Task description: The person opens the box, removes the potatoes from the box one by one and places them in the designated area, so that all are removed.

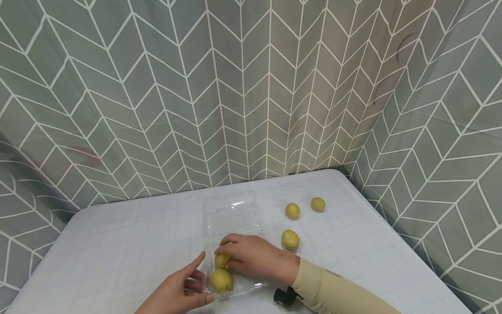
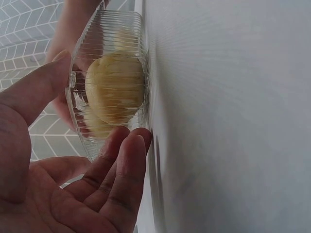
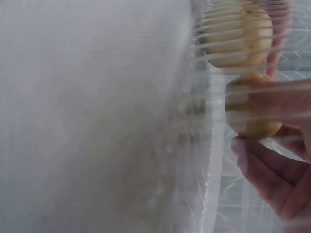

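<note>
A clear plastic clamshell container [image 1: 251, 284] lies on the table with its lid [image 1: 232, 216] folded back, away from me. Inside it, at the left end, a large yellow fruit [image 1: 221, 280] sits near the front corner. My right hand [image 1: 255, 255] reaches into the container and pinches a smaller yellow fruit [image 3: 252, 107] right behind the large one. My left hand [image 1: 180, 283] is at the container's left end, thumb and fingers spread, with fingertips touching its ribbed wall [image 2: 124, 22]. The kind of fruit cannot be told for certain.
To the right of the container, three more yellow fruits lie on the white-covered table [image 1: 137, 235]: a near one [image 1: 290, 240], a farther one [image 1: 292, 211] and one at the far right [image 1: 318, 204]. A patterned curtain [image 1: 235, 109] hangs behind the table. A black device [image 1: 285, 297] is at my right wrist.
</note>
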The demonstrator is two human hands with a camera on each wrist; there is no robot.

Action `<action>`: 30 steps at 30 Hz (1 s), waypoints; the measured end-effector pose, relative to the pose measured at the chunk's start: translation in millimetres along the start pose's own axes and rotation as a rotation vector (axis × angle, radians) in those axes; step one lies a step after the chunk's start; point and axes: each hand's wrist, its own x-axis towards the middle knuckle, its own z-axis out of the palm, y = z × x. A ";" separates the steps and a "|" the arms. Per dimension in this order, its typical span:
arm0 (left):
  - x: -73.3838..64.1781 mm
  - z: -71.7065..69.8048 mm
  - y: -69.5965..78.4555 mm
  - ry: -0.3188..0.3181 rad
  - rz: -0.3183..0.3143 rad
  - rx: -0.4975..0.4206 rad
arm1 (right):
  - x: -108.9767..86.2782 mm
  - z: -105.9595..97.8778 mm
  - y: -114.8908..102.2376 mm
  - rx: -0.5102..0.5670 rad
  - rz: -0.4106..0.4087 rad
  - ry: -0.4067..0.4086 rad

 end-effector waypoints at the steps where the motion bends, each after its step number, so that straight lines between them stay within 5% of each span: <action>1: 0.1 0.0 -0.1 -0.001 0.003 0.001 | -0.8 -1.1 0.5 0.022 0.006 0.008; 14: 2.2 0.6 -1.1 -0.001 -0.019 0.012 | -6.6 -10.2 9.9 0.262 0.028 0.061; 30: 1.8 1.1 0.5 0.002 0.004 0.023 | -19.7 -20.8 17.4 0.390 0.138 0.101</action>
